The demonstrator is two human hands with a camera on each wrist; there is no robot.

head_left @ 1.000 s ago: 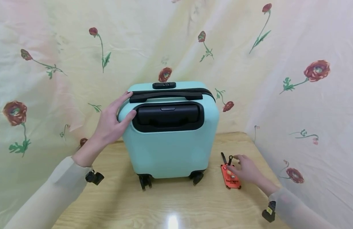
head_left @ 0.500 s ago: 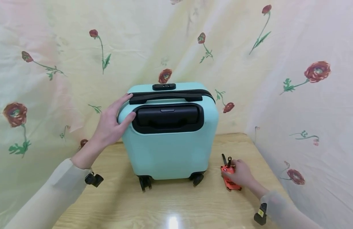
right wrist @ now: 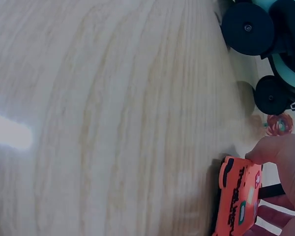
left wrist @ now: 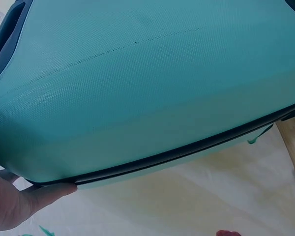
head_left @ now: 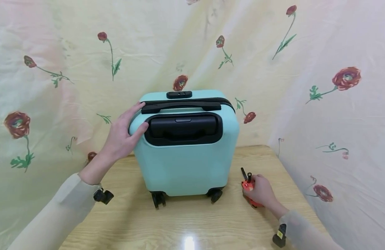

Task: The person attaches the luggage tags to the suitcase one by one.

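Note:
An upright mint-green suitcase [head_left: 183, 166] stands on the wooden table, with a black carry handle [head_left: 181, 105] on top. My left hand [head_left: 119, 136] rests on its upper left corner, thumb on the front and straight fingers reaching over the side and top. In the left wrist view, a finger lies along the black zipper seam [left wrist: 187, 149]. At the right, my right hand [head_left: 263, 191] pinches an orange-red luggage tag [right wrist: 238, 196] by its sides and covers much of it in the head view. The tag's black strap [head_left: 244, 173] sticks out beyond the fingers.
The suitcase's black wheels [head_left: 215, 195] stand on the table [head_left: 167, 225] to the left of the tag. A flower-printed cloth [head_left: 70, 52] hangs behind and along the right side. The black telescopic handle [head_left: 184, 125] is sunk into its recess.
My right hand has moved in over the luggage tag and taken hold of it, and the tag has tilted slightly. My left hand has stayed on the suitcase corner.

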